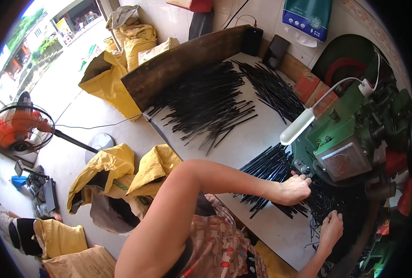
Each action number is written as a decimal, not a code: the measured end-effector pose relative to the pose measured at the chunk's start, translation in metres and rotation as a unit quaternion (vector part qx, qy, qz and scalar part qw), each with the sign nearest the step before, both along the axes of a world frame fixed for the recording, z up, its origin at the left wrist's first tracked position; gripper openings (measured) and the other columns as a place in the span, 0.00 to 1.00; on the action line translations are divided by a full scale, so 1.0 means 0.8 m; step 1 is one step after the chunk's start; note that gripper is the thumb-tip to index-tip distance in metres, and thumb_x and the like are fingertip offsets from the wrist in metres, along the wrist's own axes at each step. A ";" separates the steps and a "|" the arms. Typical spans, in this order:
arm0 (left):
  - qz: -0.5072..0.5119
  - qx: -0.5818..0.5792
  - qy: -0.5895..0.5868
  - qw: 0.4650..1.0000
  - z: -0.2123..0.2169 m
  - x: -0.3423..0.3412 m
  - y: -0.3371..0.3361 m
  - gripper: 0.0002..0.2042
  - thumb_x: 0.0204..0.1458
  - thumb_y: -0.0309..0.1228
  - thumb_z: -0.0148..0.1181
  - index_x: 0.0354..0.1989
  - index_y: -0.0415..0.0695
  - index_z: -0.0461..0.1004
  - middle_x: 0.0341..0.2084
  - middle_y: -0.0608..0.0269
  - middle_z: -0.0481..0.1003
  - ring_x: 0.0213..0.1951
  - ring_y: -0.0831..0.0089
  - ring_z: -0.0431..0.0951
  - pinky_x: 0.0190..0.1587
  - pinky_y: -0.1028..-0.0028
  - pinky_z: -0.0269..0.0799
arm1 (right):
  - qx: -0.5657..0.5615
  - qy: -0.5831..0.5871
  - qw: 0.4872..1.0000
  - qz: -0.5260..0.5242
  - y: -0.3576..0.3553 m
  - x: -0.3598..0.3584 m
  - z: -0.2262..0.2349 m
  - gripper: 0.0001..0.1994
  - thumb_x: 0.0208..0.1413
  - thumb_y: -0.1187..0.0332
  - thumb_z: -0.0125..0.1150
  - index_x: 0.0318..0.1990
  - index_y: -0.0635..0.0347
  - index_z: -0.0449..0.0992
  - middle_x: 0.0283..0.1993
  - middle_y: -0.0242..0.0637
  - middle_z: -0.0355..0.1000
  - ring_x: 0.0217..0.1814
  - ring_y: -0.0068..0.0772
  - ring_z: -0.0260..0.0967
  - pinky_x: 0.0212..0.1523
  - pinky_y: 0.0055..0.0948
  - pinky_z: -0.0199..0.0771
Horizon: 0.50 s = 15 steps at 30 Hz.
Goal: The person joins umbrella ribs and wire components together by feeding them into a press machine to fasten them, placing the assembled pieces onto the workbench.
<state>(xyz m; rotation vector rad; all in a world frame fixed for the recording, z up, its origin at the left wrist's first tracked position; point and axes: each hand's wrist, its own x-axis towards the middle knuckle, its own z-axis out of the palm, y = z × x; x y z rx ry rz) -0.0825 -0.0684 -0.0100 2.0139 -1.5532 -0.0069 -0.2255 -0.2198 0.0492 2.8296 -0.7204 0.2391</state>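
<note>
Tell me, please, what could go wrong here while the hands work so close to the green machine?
The left hand rests on the black rods right beside the green machine, so its fingers might get caught. The right hand reaches into tangled rods that could prick it. The loose rod piles near the table edge might slide off.

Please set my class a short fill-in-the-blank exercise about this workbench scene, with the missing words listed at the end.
1. The left hand rests on a bundle of thin rods whose colour is ____.
2. The machine beside the hands is painted ____.
3. The sacks on the floor are coloured ____.
4. The standing fan has blades coloured ____.

Missing words: black; green; yellow; orange
</note>
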 end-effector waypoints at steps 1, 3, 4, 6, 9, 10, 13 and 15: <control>-0.003 -0.018 0.020 1.000 0.001 -0.001 -0.003 0.05 0.33 0.23 0.53 0.21 0.35 0.72 0.31 0.49 0.68 0.38 0.57 0.69 0.37 0.64 0.69 | 0.054 -0.019 0.998 0.033 -0.010 -0.006 0.000 0.03 0.43 0.77 0.53 0.26 0.64 0.66 0.31 0.45 0.65 0.26 0.52 0.66 0.28 0.43 0.65; -0.009 -0.008 0.046 0.999 0.005 -0.001 -0.006 0.06 0.33 0.21 0.53 0.23 0.35 0.71 0.31 0.48 0.67 0.36 0.55 0.71 0.36 0.64 0.69 | 0.047 -0.074 0.990 0.115 -0.020 -0.007 -0.009 0.04 0.42 0.81 0.53 0.23 0.66 0.64 0.23 0.43 0.64 0.18 0.41 0.63 0.22 0.37 0.63; -0.013 -0.015 0.070 0.997 0.008 -0.001 -0.006 0.06 0.34 0.21 0.53 0.25 0.35 0.71 0.32 0.48 0.67 0.34 0.54 0.72 0.35 0.63 0.70 | 0.177 -0.081 0.977 0.083 -0.023 -0.006 -0.012 0.05 0.43 0.82 0.52 0.23 0.66 0.63 0.19 0.39 0.62 0.15 0.33 0.62 0.19 0.32 0.61; -0.016 -0.023 0.093 0.995 0.011 0.000 -0.006 0.07 0.35 0.20 0.53 0.26 0.35 0.70 0.32 0.47 0.67 0.33 0.53 0.72 0.34 0.63 0.70 | 0.303 -0.086 0.948 0.052 -0.015 0.002 -0.010 0.05 0.43 0.83 0.51 0.22 0.66 0.62 0.15 0.35 0.60 0.13 0.25 0.61 0.16 0.27 0.59; 0.020 -0.082 0.149 0.985 0.011 0.004 -0.005 0.06 0.39 0.21 0.53 0.28 0.36 0.69 0.28 0.48 0.69 0.29 0.53 0.73 0.30 0.63 0.70 | 0.447 -0.137 0.882 0.053 0.015 0.012 -0.005 0.06 0.44 0.84 0.50 0.22 0.64 0.62 0.12 0.29 0.58 0.12 0.14 0.58 0.13 0.18 0.54; 0.028 -0.084 0.193 0.977 0.003 0.009 -0.011 0.05 0.41 0.22 0.53 0.28 0.36 0.68 0.25 0.49 0.70 0.28 0.54 0.73 0.29 0.63 0.69 | 0.470 -0.128 0.872 0.054 0.023 0.015 -0.004 0.05 0.43 0.83 0.51 0.22 0.65 0.63 0.12 0.28 0.57 0.13 0.14 0.57 0.14 0.18 0.55; 0.053 -0.117 0.251 0.960 0.000 0.011 -0.010 0.05 0.43 0.22 0.51 0.29 0.36 0.67 0.19 0.52 0.72 0.25 0.57 0.74 0.27 0.65 0.69 | 0.487 -0.087 0.866 0.073 0.032 0.024 -0.005 0.04 0.42 0.83 0.51 0.24 0.65 0.65 0.14 0.27 0.59 0.13 0.14 0.57 0.15 0.16 0.54; 0.084 -0.102 0.389 0.912 0.000 0.014 -0.010 0.07 0.43 0.21 0.49 0.32 0.35 0.68 0.20 0.52 0.72 0.26 0.61 0.75 0.28 0.67 0.69 | 0.466 -0.070 0.877 0.097 0.031 0.025 -0.010 0.04 0.40 0.82 0.52 0.24 0.65 0.66 0.14 0.27 0.59 0.13 0.13 0.56 0.15 0.16 0.53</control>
